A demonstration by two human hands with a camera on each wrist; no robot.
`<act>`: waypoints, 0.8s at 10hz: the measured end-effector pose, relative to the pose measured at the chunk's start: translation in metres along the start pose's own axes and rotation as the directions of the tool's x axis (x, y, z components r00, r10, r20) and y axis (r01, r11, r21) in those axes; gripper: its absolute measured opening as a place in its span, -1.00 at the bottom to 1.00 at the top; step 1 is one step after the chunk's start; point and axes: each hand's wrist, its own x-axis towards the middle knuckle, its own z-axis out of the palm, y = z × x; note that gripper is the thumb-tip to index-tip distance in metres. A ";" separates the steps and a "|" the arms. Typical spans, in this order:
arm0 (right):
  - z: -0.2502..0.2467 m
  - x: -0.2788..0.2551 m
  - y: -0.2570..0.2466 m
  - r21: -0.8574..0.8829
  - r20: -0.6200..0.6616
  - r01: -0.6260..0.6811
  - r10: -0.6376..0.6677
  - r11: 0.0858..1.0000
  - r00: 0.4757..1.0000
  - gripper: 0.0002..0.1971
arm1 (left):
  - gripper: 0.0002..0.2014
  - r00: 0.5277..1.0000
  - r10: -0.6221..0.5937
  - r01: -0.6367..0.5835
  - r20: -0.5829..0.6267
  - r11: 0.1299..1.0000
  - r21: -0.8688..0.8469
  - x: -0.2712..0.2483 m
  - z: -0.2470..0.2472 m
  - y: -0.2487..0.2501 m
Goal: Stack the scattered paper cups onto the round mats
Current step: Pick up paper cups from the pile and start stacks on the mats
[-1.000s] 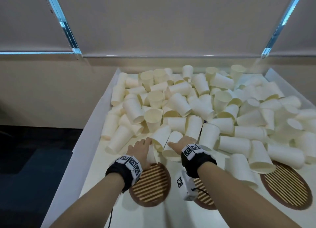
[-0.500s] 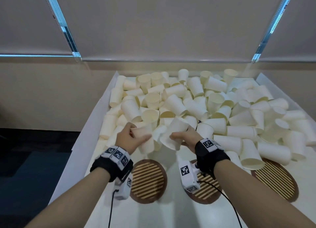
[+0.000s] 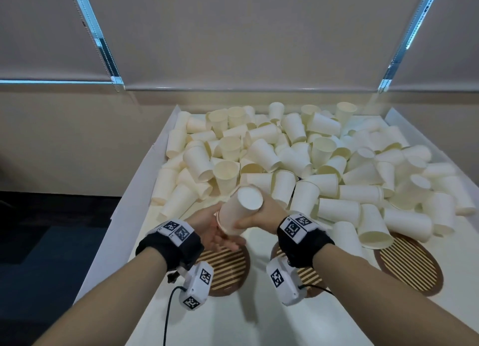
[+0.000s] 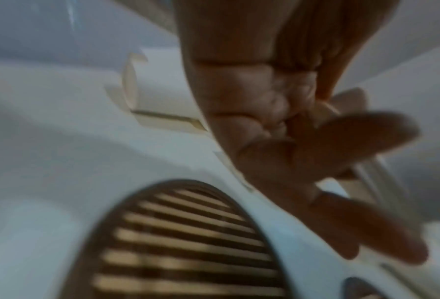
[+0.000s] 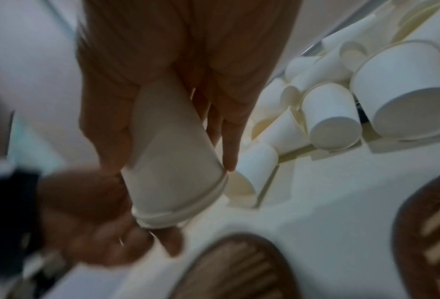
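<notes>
A short stack of nested white paper cups (image 3: 239, 209) is held above the table, tilted, bases pointing away from me. My right hand (image 3: 255, 216) grips this stack around its side; two rims show in the right wrist view (image 5: 178, 210). My left hand (image 3: 220, 238) lies palm up just under the stack's mouth with its fingers (image 4: 362, 137) stretched out, touching the rim. Below the hands lie the left round mat (image 3: 228, 270) and the middle mat (image 3: 307, 277). A third mat (image 3: 412, 262) lies to the right, partly under cups.
A big heap of loose paper cups (image 3: 298, 159) fills the far half of the white tray-like table (image 3: 134, 195). Some cups (image 3: 373, 226) overlap the right mat. Low white walls edge the table; dark floor (image 3: 39, 242) lies to the left.
Half a second ago each hand held its own cup over the heap. Now the cups are nested in my right hand, nearer me, and my left hand has let go beneath them.
</notes>
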 end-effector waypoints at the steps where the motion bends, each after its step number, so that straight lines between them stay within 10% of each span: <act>1: 0.015 -0.009 0.010 -0.158 0.134 -0.059 0.081 0.986 0.988 -0.24 | -0.54 0.966 -0.089 0.157 -0.242 0.947 0.279 0.004 -0.010 -0.006; 2: 0.038 -0.012 0.018 -0.259 0.178 -0.090 0.139 0.962 0.974 -0.14 | -0.67 0.920 -0.009 0.214 -0.391 0.849 0.483 0.010 -0.015 -0.012; 5: 0.061 0.001 0.034 -0.481 0.188 -0.155 0.274 0.863 0.943 -0.24 | -0.61 0.928 0.171 0.084 -0.330 0.768 0.635 0.003 -0.015 0.003; 7: 0.058 0.017 0.030 -0.549 0.140 -0.132 0.247 0.825 0.959 -0.23 | -0.31 0.931 0.315 0.086 -0.184 0.300 0.950 -0.003 -0.010 0.005; 8: 0.041 0.021 0.033 -0.527 0.131 -0.175 0.283 0.831 0.950 -0.32 | -0.30 0.906 0.361 0.114 -0.221 0.295 0.949 0.004 -0.016 0.004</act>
